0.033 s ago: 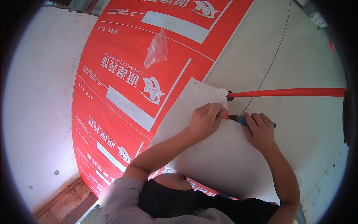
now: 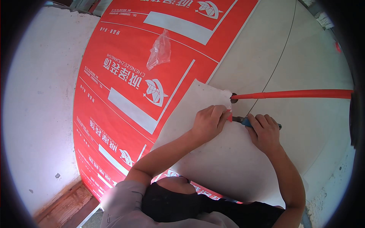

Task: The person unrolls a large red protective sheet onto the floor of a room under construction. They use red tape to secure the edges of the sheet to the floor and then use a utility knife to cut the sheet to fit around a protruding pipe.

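Note:
A protective sheet (image 2: 182, 129), red with white print on its face and pale underneath, is partly folded back over itself. My left hand (image 2: 210, 121) is closed at the edge of the folded part, pinching a small red-and-white corner (image 2: 229, 116). My right hand (image 2: 265, 131) is wrapped round a blue-handled tool (image 2: 247, 122) with a dark metal head. The head points left and reaches close to the pinched corner; its exact kind is partly hidden by my fingers. Just beyond both hands, a red pipe (image 2: 296, 94) meets a dark round opening (image 2: 234, 98) by the sheet's torn edge.
Pale floor tiles (image 2: 315, 68) with a thin dark joint lie on the right. A crumpled clear plastic bag (image 2: 159, 51) rests on the red sheet. A white wall (image 2: 42, 95) stands at the left, above brown boards (image 2: 66, 205).

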The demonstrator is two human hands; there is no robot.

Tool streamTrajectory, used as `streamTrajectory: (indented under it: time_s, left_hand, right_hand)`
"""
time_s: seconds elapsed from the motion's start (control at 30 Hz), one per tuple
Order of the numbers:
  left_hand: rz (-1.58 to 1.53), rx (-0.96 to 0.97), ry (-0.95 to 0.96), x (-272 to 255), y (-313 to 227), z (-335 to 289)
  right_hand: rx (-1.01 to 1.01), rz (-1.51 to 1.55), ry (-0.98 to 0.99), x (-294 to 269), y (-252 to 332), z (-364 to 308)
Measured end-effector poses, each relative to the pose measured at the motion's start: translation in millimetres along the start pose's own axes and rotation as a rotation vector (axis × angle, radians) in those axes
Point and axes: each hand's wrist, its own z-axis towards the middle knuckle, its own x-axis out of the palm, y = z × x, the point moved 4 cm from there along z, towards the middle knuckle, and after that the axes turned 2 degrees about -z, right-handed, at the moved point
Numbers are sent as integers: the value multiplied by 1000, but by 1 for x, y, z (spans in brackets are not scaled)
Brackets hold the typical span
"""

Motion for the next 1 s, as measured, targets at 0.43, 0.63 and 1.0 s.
streamTrajectory:
  time_s: [0.43, 0.63, 1.0]
  left_hand:
    - [-22, 36, -35, -2, 0, -1]
    - [-31, 18, -38, -4, -1, -1]
    - [-118, 157, -50, -6, -5, -3]
  right_hand:
    - [161, 132, -3, -4, -4, -9]
    - [207, 154, -14, 1, 5, 4]
    - [213, 137, -57, -5, 6, 15]
